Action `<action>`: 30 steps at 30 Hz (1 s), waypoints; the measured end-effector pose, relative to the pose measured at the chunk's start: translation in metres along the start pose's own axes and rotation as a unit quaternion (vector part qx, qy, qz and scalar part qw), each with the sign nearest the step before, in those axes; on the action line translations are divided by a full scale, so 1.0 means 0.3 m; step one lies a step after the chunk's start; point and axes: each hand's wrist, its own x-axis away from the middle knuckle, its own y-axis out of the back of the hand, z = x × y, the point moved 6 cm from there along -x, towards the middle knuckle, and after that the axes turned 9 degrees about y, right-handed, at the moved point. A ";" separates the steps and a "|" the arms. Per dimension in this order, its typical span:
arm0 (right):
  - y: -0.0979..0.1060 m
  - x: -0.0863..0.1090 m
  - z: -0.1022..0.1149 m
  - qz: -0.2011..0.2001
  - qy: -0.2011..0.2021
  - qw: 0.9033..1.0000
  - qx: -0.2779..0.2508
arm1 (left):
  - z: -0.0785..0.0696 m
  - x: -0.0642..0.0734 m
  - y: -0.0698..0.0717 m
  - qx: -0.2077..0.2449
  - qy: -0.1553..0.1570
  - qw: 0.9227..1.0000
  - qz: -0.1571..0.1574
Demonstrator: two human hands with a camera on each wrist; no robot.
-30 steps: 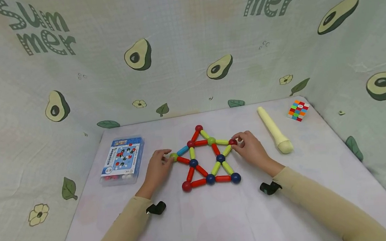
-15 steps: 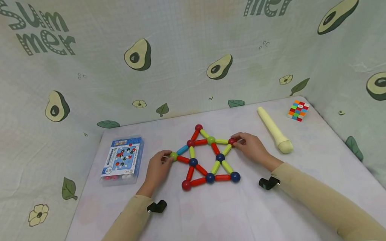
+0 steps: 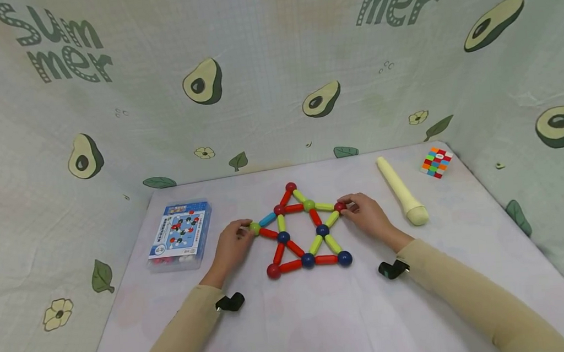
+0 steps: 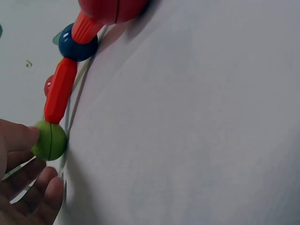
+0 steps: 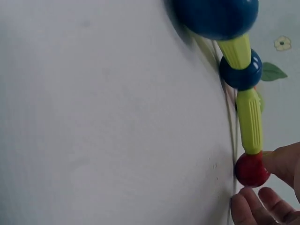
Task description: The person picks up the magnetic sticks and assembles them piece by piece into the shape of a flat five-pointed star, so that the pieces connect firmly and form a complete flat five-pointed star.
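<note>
A flat star-like frame of magnetic balls and rods lies on the table, with red, blue and green balls joined by red, yellow-green and blue rods. At its left point, my left hand [image 3: 233, 249] pinches a green ball [image 3: 254, 229]; in the left wrist view the thumb presses on this green ball [image 4: 49, 140], with fingers beneath. My right hand [image 3: 367, 219] holds the red ball [image 3: 339, 208] at the right point. The right wrist view shows that red ball [image 5: 252, 169] between thumb and fingers, joined to a yellow-green rod [image 5: 249, 121].
Left of the frame stands a clear plastic box [image 3: 181, 233] with a blue and white label. A pale yellow club-shaped object [image 3: 402, 191] lies to the right. Behind it, near the table's back right corner, is a puzzle cube [image 3: 437, 162]. Printed cloth [image 3: 268, 127] hangs behind the table.
My right hand has shifted its fingers slightly on the red ball, and its wrist has turned a little. The left hand and the frame stay almost where they were.
</note>
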 end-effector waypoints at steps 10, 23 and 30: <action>-0.056 0.061 0.126 0.047 0.048 0.997 0.024 | -0.159 0.080 -0.094 -0.118 -0.098 0.988 0.030; -0.112 0.064 0.191 0.084 0.030 0.993 0.084 | -0.211 0.098 -0.146 -0.179 -0.112 0.976 0.054; -0.110 0.063 0.189 0.077 0.022 0.993 0.088 | -0.199 0.098 -0.141 -0.159 -0.092 0.981 0.069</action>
